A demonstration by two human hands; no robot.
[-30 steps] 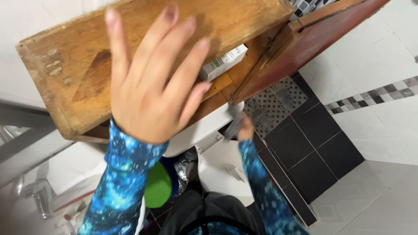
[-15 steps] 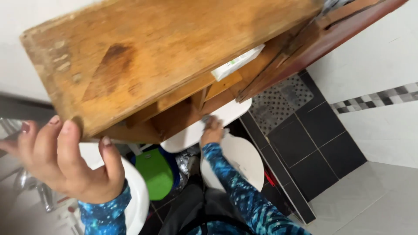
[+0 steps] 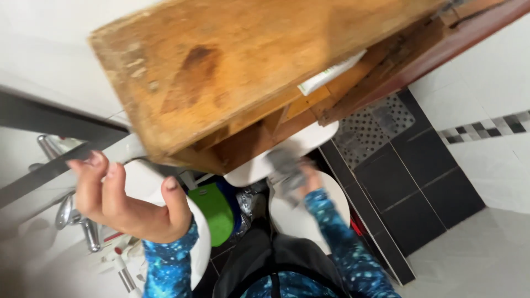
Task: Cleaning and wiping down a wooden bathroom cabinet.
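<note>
A worn wooden cabinet (image 3: 248, 60) fills the top of the view, its reddish door (image 3: 436, 49) swung open to the right. A white box (image 3: 331, 72) lies on an inner shelf. My right hand (image 3: 310, 175) is below the cabinet's lower shelf and grips a blurred grey cloth (image 3: 284, 168), just over the white toilet tank (image 3: 256, 168). My left hand (image 3: 127, 204) hovers at the lower left beside the cabinet's corner. Its fingers are curled and apart, and it holds nothing.
A white toilet lid (image 3: 301, 218) sits under my right arm. A green bin lid (image 3: 212, 212) lies between toilet and white sink (image 3: 201, 248). A chrome faucet (image 3: 74, 218) is at the left. Black floor tiles (image 3: 419, 176) and a dotted mat (image 3: 381, 118) lie right.
My left hand dropped from the cabinet's top to the lower left near the sink. My right hand went up to the cabinet's lower shelf with the cloth. The view shifted left.
</note>
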